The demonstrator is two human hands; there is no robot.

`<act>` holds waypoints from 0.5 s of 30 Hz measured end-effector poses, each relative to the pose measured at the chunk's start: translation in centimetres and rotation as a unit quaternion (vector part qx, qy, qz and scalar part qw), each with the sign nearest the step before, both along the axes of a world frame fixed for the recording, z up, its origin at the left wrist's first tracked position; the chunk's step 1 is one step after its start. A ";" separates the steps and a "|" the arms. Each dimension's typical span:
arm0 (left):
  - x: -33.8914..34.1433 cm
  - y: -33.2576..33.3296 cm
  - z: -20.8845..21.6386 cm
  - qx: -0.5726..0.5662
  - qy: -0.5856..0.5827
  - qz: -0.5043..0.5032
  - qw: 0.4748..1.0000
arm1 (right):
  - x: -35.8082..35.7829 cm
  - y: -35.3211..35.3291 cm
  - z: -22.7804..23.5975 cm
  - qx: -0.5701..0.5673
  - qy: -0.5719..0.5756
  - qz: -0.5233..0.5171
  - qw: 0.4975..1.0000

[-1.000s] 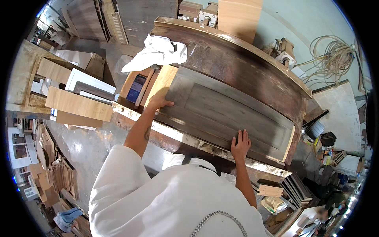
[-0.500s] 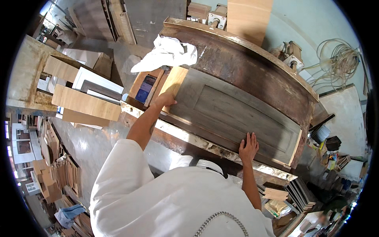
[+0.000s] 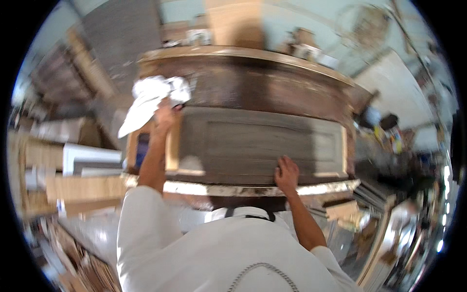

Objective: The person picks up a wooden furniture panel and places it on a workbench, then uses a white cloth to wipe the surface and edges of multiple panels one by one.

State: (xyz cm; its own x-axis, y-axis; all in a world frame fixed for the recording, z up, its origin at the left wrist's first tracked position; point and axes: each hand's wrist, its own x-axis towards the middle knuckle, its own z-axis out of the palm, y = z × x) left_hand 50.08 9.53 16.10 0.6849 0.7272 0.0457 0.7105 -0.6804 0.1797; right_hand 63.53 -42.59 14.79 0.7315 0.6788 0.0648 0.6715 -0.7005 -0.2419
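A grey wooden panel door (image 3: 258,141) with a recessed centre lies flat on the bench in front of me. My right hand (image 3: 287,174) rests on its near edge, right of the middle, with the fingers slightly bent and apart. My left hand (image 3: 166,114) reaches past the panel's left end to a bunched white cloth (image 3: 146,100). Motion smears its fingers, so I cannot tell whether they grip the cloth. A small dark thing (image 3: 179,107), too blurred to name, is beside that hand. Under the panel's left end is a pale wood strip (image 3: 173,146).
The brown workbench (image 3: 219,78) has a raised back edge. A phone (image 3: 141,151) lies in a wooden tray left of the panel. Boards (image 3: 85,189) are stacked at the left, and a hose coil (image 3: 369,27) hangs on the wall at the right.
My left hand has left the panel's left end and moved forward to the white cloth. The right hand remains at the near edge, its fingers more bent. My view has turned.
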 end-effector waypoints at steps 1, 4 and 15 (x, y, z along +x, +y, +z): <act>0.8 0.5 -1.5 0.004 -0.020 0.014 1.000 | 0.1 -0.3 -0.2 0.001 0.002 -0.004 1.000; -1.0 6.9 -8.1 -0.003 0.097 0.006 0.995 | 0.5 1.7 0.9 0.010 0.005 0.002 1.000; -1.5 9.8 -11.3 0.022 -0.183 0.032 0.982 | -0.5 0.5 1.1 0.018 0.013 -0.032 0.999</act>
